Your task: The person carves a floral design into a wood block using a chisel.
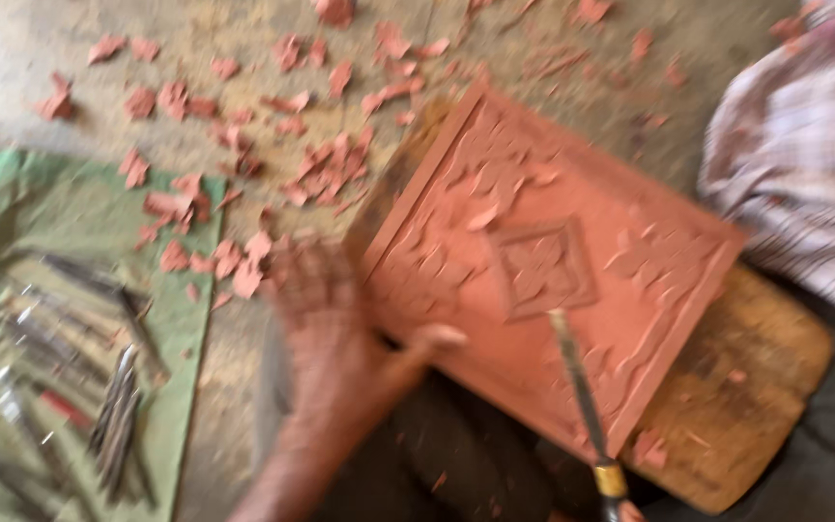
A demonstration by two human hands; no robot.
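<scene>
A reddish wooden panel carved with a diamond and leaf shapes lies tilted on a thick brown board. My left hand is blurred at the panel's near left corner. Its fingers are spread and its thumb lies out along the panel's near edge. A chisel with a brass ring near the handle stands with its tip just below the carved diamond. Only a sliver of my right hand shows at the bottom edge, closed on the chisel's handle.
Several more metal chisels lie on a green cloth at the left. Reddish wood chips are scattered over the dusty ground behind the panel. A checked cloth, perhaps a garment, is at the right.
</scene>
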